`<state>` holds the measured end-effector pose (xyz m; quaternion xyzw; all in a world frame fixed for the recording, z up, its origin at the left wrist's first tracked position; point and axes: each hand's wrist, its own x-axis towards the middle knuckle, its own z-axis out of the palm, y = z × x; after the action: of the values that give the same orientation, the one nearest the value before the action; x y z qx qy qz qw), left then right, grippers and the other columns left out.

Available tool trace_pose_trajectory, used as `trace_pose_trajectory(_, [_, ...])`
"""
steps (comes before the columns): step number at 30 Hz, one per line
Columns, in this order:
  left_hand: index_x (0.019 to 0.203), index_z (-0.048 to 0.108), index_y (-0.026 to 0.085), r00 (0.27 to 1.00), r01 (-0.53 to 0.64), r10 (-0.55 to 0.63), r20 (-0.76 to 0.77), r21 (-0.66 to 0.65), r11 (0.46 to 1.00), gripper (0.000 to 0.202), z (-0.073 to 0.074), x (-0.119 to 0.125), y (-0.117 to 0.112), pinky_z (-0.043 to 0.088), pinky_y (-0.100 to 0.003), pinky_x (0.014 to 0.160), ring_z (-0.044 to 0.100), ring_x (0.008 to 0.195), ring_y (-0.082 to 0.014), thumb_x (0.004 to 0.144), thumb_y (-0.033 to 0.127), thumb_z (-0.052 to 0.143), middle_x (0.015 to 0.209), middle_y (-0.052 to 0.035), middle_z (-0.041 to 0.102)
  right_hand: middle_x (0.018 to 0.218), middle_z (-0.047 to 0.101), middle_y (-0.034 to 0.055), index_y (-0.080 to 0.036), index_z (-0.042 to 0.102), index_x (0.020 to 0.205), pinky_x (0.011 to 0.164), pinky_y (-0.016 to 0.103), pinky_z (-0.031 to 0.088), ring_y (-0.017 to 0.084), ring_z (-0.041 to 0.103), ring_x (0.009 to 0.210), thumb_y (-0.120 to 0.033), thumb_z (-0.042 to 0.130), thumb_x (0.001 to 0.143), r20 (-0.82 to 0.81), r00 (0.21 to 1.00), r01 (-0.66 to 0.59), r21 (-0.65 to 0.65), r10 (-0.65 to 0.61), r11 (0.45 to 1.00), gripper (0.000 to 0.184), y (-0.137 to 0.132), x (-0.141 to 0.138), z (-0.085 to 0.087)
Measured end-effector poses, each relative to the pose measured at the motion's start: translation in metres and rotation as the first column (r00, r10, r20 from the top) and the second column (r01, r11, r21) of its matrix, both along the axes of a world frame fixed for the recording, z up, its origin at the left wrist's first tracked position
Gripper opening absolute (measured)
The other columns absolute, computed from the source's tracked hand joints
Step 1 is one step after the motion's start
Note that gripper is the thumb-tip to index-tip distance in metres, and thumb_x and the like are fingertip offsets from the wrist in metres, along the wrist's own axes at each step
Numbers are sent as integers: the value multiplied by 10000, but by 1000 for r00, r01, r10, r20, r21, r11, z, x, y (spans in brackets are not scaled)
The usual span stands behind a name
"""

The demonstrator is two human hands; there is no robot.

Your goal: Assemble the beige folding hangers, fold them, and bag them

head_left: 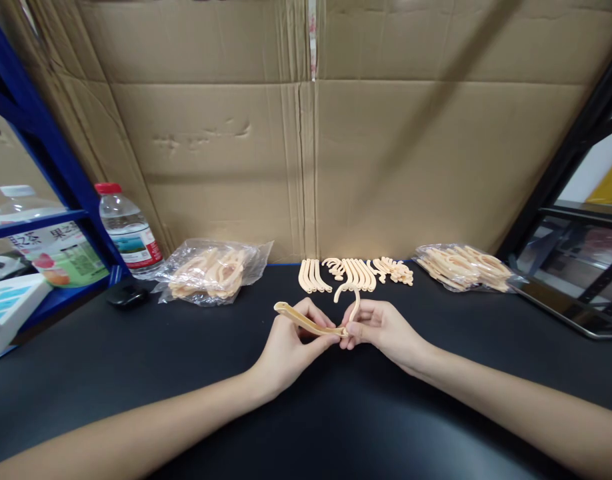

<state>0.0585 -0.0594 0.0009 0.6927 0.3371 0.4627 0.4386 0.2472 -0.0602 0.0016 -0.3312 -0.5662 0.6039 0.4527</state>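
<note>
My left hand (291, 343) is closed on a beige hanger arm (306, 321), a long curved plastic piece that points up to the left. Between the fingers of my right hand (381, 330) is a beige hanger hook (355, 305), its curl turned up and to the left. The hook's lower end meets the inner end of the hanger arm, and fingertips of both hands partly cover the joint. Behind my hands lie rows of loose hanger arms (313, 276) and more hanger arms (359, 275), with a small heap of hooks (396, 271) to their right.
A clear bag of beige pieces (209, 273) lies left, another bag (463, 267) right. A red-capped water bottle (129, 230) and a black mouse (127, 295) are by the blue rack (51, 113). Cardboard (211, 147) backs the black table (306, 427); a dark frame (561, 147) stands right.
</note>
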Motion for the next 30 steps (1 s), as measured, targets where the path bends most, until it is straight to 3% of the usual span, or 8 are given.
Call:
trace_pose_trajectory(8, [795,470,182,993,53,-44,111,-80,995,252,2,4,-1,514,-303,710,636,745,-160,762,250,710,777,-1,610,665,658,29,-155,646,719,570,290,510,154,631,591,-370,786,673,6,990,142,75,-142,987,260,-6,-9,-1])
trace_pose_trajectory(12, [906,431,197,982,30,0,189,-156,987,339,-1,7,-1,501,-284,735,612,749,-133,737,232,723,780,25,604,673,636,15,-157,684,695,529,256,454,102,529,549,-346,791,662,56,979,190,129,-198,973,220,-5,-8,1])
trace_pose_trajectory(15, [995,420,199,980,40,-4,199,-177,983,381,-3,8,-1,499,-312,770,629,786,-151,753,253,709,802,13,629,612,613,2,-147,697,726,483,251,427,85,479,484,-357,787,663,85,976,191,91,-199,977,237,-5,-9,0])
trace_pose_trajectory(18, [972,470,182,981,77,-37,188,-211,974,349,-3,9,-1,502,-342,796,655,811,-180,746,274,719,833,-18,663,612,617,2,-142,690,757,483,249,466,109,537,523,-333,819,617,49,976,211,51,-214,976,269,-4,-10,-2])
trace_pose_trajectory(22, [880,602,141,986,54,-5,168,-287,956,266,0,7,1,514,-318,741,656,756,-180,699,256,759,786,-35,687,698,672,26,-150,672,926,558,293,538,149,624,597,-326,798,647,37,992,122,31,-123,992,353,4,-2,-3])
trace_pose_trajectory(25, [927,672,125,977,3,72,198,-354,935,301,2,6,2,520,-301,738,645,725,-163,661,212,783,783,-46,708,813,694,59,-171,661,1014,604,340,550,193,652,706,-331,733,721,163,986,6,159,-32,987,342,24,14,-1])
trace_pose_trajectory(27, [933,703,121,963,-12,117,241,-397,918,304,3,5,3,523,-294,751,643,731,-157,657,213,791,797,-54,713,884,692,71,-203,677,995,705,399,539,219,639,808,-309,652,799,305,934,48,407,-185,912,225,41,26,1])
trace_pose_trajectory(30, [930,727,116,947,9,136,292,-447,895,303,3,5,4,527,-287,772,638,742,-151,660,231,803,809,-62,714,1019,648,91,-239,688,997,887,478,441,259,554,984,-214,571,859,491,708,-67,761,-507,645,183,66,37,0])
